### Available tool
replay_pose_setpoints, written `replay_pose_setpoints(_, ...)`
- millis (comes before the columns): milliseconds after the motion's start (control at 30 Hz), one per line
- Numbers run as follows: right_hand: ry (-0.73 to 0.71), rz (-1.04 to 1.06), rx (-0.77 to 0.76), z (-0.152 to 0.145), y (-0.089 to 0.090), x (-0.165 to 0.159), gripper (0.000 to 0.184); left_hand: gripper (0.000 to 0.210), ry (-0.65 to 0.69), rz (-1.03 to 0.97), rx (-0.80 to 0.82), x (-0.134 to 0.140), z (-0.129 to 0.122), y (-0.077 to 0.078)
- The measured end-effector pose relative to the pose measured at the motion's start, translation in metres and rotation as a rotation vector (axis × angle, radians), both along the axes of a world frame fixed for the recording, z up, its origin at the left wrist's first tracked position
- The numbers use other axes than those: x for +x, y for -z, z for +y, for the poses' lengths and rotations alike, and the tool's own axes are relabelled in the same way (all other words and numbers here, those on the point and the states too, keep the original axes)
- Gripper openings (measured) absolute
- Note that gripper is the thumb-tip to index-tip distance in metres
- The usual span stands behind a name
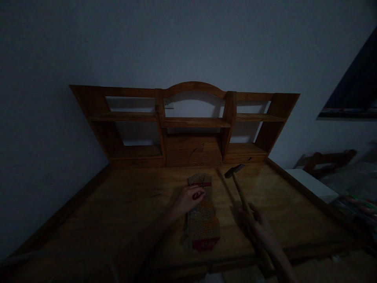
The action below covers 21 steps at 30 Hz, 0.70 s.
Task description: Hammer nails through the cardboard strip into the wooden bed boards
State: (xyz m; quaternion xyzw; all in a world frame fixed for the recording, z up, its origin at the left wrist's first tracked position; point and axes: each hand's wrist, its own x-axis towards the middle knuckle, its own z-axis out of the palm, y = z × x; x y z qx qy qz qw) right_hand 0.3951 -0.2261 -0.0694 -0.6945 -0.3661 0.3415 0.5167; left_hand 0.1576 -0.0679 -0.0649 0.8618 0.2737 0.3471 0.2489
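My right hand (257, 224) is wrapped round the wooden handle of a hammer (241, 194). The hammer is tilted, its dark metal head up and away from me, to the right of a flat piece of brown cardboard (203, 226). Red bands, an orange patch and many dark specks mark the cardboard, which lies lengthwise on the wooden desk (126, 212). Over its upper part my left hand (193, 196) has its fingers curled in a pinch; whatever they hold is too small and dark to make out. Thin dark lines show on the cardboard just beyond those fingers.
A wooden shelf unit (196, 122) with open compartments stands along the desk's back edge, against a pale wall (188, 47). To the right are a white surface (312, 182), a wooden chair back (330, 160) and a dim heap of things. The room is dark.
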Motion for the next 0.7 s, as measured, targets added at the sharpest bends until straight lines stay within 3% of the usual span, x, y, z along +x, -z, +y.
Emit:
replay_pose_setpoints(433, 0.013, 0.012, -0.025, -0.001, -0.006, -0.002, 0.052, 0.017, -0.014, -0.002, -0.01, 0.001, -0.002, -0.002)
replay_pose_setpoints(567, -0.05, 0.013, -0.006, -0.001, -0.002, -0.001, 0.049, 0.018, -0.012, -0.01, -0.01, 0.001, -0.001, 0.001)
replay_pose_setpoints(700, -0.002, 0.002, 0.002, 0.0, 0.005, 0.002, 0.051, 0.016, -0.011, -0.013, -0.001, 0.001, -0.001, 0.0)
